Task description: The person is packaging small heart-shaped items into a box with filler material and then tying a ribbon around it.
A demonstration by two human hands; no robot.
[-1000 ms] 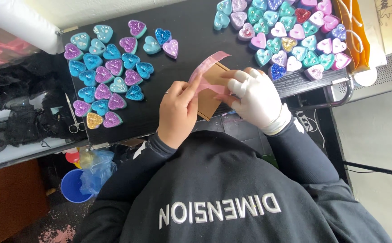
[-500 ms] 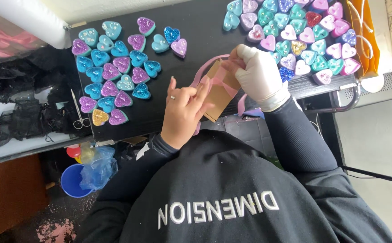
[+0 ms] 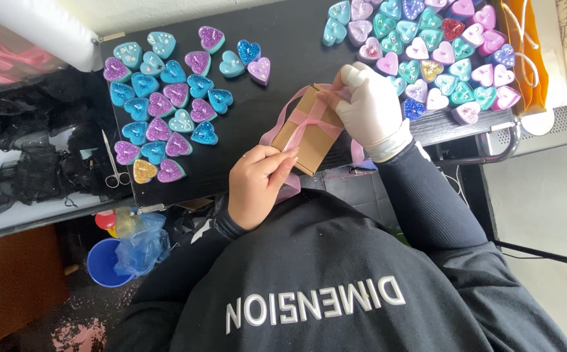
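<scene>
The left hand (image 3: pixel 257 186), bare, is sitting at about 6 o'clock from the small brown cardboard box (image 3: pixel 311 130), its fingers curled closed and pinching the pink ribbon (image 3: pixel 309 117) against the box's near corner. The right hand (image 3: pixel 369 107), wearing a white glove, is lying at 3 o'clock from the box, its fingertips closed on the ribbon at the box's far edge. The box is resting tilted over the front edge of the black surface (image 3: pixel 283 58), between the two hands, with the ribbon crossing over its top and loose lengths trailing down past the surface's edge.

At 10 o'clock from the box, a cluster of teal and purple glittery heart-shaped pieces (image 3: pixel 166 107) is lying spread on the surface. At 1 o'clock, a second cluster of heart pieces in pink, teal and blue (image 3: pixel 436 49) is lying well apart from the first. Small scissors (image 3: pixel 111 163) are lying at 9 o'clock, just beside the surface's left edge. A blue bucket (image 3: pixel 104 261) with a plastic bag is standing on the floor at 8 o'clock.
</scene>
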